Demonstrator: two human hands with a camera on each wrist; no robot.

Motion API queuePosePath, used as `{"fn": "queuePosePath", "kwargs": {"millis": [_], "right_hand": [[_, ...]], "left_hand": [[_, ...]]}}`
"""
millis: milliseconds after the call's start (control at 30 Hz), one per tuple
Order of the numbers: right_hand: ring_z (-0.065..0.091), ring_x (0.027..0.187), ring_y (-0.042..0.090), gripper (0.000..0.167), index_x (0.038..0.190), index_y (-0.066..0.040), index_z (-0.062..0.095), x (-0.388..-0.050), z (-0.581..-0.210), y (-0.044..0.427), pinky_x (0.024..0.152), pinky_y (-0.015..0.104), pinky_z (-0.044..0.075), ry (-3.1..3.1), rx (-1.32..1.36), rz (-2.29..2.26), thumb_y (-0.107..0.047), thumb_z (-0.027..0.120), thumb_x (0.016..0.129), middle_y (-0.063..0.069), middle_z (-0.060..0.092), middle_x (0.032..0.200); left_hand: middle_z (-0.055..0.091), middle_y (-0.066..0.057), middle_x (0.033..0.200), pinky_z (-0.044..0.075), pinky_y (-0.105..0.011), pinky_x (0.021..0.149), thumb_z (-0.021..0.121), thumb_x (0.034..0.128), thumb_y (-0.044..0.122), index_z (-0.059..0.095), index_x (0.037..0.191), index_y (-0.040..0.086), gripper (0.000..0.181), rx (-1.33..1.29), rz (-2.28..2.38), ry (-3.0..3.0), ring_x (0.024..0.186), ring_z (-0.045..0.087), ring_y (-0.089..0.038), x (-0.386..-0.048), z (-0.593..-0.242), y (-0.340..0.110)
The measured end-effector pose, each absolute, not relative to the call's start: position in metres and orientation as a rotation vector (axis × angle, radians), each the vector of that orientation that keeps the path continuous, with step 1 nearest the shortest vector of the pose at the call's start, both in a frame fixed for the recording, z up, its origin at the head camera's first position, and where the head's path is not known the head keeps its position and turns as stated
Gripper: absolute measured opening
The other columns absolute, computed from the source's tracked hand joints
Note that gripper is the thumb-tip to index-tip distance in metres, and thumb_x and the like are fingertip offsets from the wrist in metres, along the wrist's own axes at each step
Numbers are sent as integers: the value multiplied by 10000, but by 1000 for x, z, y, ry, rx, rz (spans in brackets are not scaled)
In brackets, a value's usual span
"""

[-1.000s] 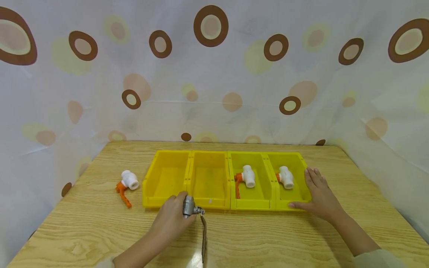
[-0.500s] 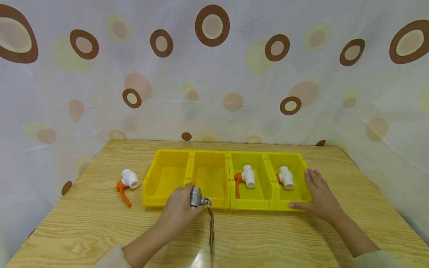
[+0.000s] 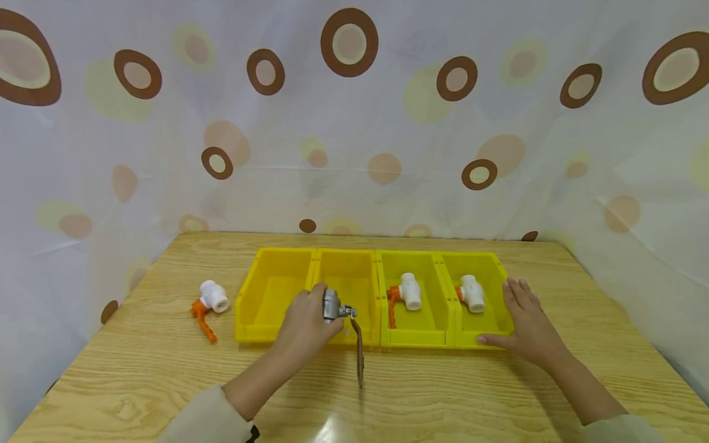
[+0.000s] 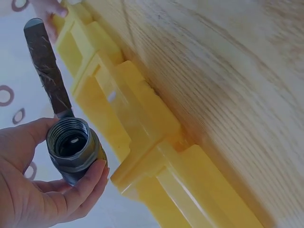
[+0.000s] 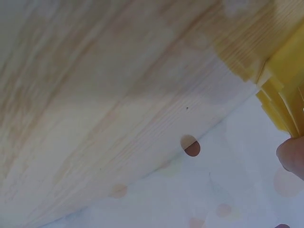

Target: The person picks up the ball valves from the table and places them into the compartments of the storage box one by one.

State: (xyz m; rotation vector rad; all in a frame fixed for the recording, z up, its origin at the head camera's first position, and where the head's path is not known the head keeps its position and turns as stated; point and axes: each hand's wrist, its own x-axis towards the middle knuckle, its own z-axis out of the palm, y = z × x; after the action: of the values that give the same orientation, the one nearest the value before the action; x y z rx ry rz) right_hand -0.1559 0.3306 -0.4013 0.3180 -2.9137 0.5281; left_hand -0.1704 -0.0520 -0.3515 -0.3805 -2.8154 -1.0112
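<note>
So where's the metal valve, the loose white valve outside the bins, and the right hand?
Metal valve [image 3: 330,306]: head view, on its grey body.
Loose white valve [image 3: 213,296]: head view, on its white body.
Right hand [image 3: 528,326]: head view, on its back.

Shining dully in grey on the metal ball valve [image 3: 330,305], ridged at its threaded mouth [image 4: 58,137]. Looking matt white on the plastic ball valves [image 3: 411,291], orange on their plastic handles [image 3: 392,312]. Gleaming smooth in yellow plastic on the storage bins [image 3: 418,338]. Showing wood grain and one glossy patch on the tabletop [image 3: 443,394]. Creasing across the backdrop sheet [image 3: 388,123], matt in cloth on the sleeves [image 3: 209,417].
</note>
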Motion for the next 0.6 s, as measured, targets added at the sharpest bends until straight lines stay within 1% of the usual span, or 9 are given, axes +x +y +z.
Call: {"fn": "queuePosePath", "kwargs": {"millis": [267,433,600], "right_hand": [[-82,1410,429,1187,1433,127,30,-156,-400,328,1102,614,36,-2926,311,535,-495,736,709,322,-1,1508],[-71,1409,436,1180,1431,134,41,-156,-400,329,1103,610,29,-2904,319,532,-498,732,713,334,16,1502],[-87,1406,436,1189,1432,130,27,-156,-400,330,1099,616,26,-2919,303,542,-511,725,714,330,-3,1505]], "left_hand": [[579,-184,862,488,-209,498,731,747,110,536,1133,-60,465,-411,-1018,-2783,686,554,-207,-180,-348,-48],[580,-178,857,495,-220,508,740,746,128,548,1107,-47,445,-393,-982,-2778,687,556,-214,-185,-346,-44],[585,-183,878,498,-224,520,737,754,140,542,1142,-48,473,-380,-953,-2785,694,556,-216,-192,-344,-39]]}}
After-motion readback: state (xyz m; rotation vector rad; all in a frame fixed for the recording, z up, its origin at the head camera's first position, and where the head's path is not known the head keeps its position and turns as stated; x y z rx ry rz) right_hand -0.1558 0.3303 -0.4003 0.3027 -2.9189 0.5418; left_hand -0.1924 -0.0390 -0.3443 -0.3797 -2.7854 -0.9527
